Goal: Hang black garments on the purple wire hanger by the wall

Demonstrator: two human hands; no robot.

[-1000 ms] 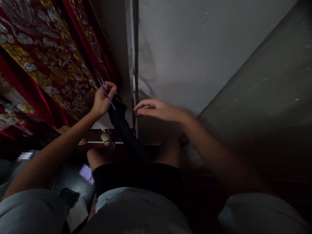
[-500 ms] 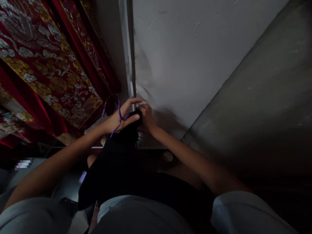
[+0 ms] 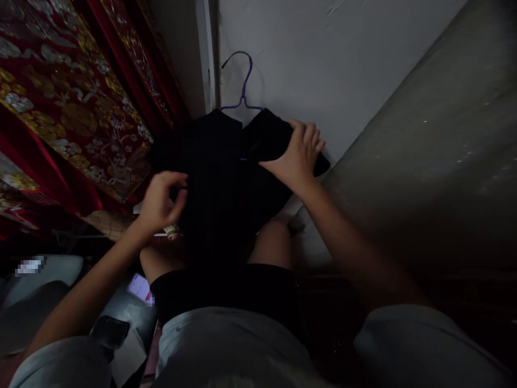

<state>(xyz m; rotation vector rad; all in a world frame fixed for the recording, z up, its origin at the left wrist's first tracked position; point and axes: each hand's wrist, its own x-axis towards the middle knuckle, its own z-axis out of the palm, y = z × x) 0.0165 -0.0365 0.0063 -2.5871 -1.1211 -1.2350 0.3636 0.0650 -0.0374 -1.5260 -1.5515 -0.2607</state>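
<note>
A black short-sleeved garment (image 3: 214, 178), apparently a shirt, is spread out on a purple wire hanger (image 3: 245, 86) in front of my legs. The hanger's hook points up and away from me, and its bar shows through the neck opening. My right hand (image 3: 299, 153) grips the garment near its right shoulder, thumb on the front and fingers over the upper edge. At the garment's left side is my left hand (image 3: 163, 199), fingers bent and thumb apart from them. Dark cloth shows behind that gap; whether it touches the fingers is hard to see.
Red cloth with gold and silver embroidery (image 3: 76, 97) hangs at the left. A pale wall panel (image 3: 331, 59) stands ahead, with a greyish sheet-like surface (image 3: 436, 145) to its right. On a dark seat at lower left lie a lit phone (image 3: 139, 288) and a black object (image 3: 110, 331).
The garment and hanger have swung out from a bunched hold to a spread position, hook upward. My hands have parted, left toward me and left, right outward to the shoulder.
</note>
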